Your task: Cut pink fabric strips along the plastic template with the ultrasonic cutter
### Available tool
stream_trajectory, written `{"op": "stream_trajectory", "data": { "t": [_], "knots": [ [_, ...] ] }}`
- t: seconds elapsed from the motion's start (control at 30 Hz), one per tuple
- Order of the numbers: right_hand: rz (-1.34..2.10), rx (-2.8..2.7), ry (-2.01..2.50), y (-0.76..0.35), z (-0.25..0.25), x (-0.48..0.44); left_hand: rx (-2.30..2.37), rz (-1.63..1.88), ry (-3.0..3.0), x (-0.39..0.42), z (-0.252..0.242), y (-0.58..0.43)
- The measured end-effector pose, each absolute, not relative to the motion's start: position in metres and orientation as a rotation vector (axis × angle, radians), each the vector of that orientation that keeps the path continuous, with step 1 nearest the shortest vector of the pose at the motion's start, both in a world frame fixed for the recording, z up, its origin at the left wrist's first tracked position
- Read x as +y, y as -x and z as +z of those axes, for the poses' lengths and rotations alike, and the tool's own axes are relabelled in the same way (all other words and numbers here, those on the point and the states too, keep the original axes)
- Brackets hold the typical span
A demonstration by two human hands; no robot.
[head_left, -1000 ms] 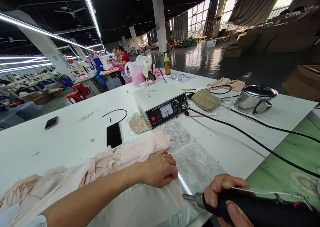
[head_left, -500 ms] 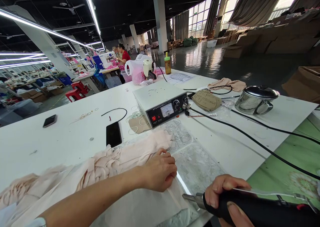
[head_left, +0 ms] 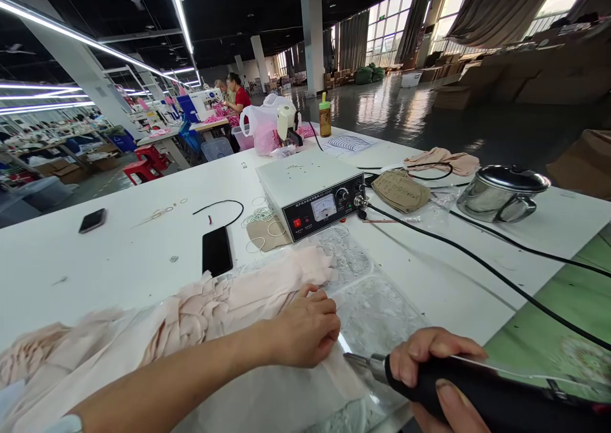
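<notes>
My right hand (head_left: 434, 372) grips a black handheld ultrasonic tool (head_left: 482, 388) with a tapered metal tip. Its tip lies over the edge of a pale pink strip of thin fabric (head_left: 341, 372), just right of my left hand (head_left: 305, 328). My left hand is closed, fingers curled and pressed down on the pale pink fabric; its fingertips are partly hidden. Ruffled layers of the same fabric (head_left: 191, 312) spread leftward past my forearm. Beneath lies a clear, scuffed sheet (head_left: 377, 302) on the white table (head_left: 128, 261).
A control box (head_left: 310, 191) with a dial feeds a black cable (head_left: 458, 248) toward the right. Around it are a phone (head_left: 216, 251), brown card patterns (head_left: 401, 191), a lidded steel mug (head_left: 499, 194), a bottle (head_left: 324, 118) and a plastic bag (head_left: 265, 127). People sit at sewing machines beyond.
The tool's tip has shifted slightly left and up, closer to my left hand and onto the fabric strip. My left hand stays nearly still. The view has moved a little.
</notes>
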State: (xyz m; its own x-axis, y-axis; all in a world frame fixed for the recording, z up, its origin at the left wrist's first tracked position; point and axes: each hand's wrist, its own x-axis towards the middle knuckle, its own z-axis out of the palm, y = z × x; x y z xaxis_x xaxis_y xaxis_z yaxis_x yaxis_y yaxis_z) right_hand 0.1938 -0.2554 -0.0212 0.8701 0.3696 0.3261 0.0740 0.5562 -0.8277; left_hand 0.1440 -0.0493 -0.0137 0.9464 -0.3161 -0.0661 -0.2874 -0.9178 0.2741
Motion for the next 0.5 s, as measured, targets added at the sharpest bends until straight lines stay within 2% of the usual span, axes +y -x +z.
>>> {"op": "stream_trajectory", "data": {
  "t": [0.5],
  "knots": [
    [0.16, -0.498, 0.982, -0.197, -0.023, -0.24, -0.387, -0.167, -2.798, -0.049, -0.012, -0.141]
  ]
}}
